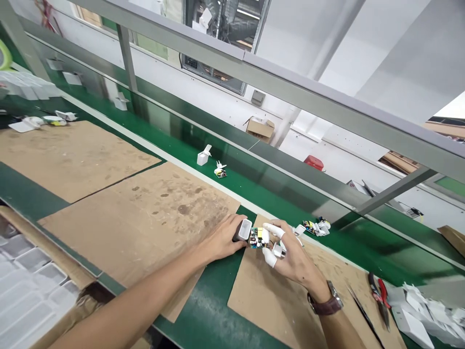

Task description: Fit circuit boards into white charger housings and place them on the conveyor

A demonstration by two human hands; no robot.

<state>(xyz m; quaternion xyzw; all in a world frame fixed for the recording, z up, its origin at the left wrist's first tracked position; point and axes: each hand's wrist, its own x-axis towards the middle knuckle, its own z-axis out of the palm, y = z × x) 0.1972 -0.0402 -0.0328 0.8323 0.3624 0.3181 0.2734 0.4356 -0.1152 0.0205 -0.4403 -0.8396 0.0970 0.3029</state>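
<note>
My left hand [225, 237] is closed around a small hollow housing [245, 229], white at its open end, which faces up and to the right. Between the thumb and fingers of my right hand [286, 249], white coverings on the fingertips, is a small circuit board [257, 237] with a yellow block and white parts. The board's edge lies right beside the housing's mouth; whether they touch I cannot tell. A white piece [279, 250] hangs near my right palm. Both hands are above the seam between the cardboard sheets.
Cardboard sheets [145, 218] cover the green bench. On the green strip behind are a white housing [202, 156], a board [220, 170] and a cluster of boards [317, 226]. Tweezers [365, 315], red-handled pliers [380, 300] and white parts [417, 315] lie right. A box of clear trays [29, 286] stands left.
</note>
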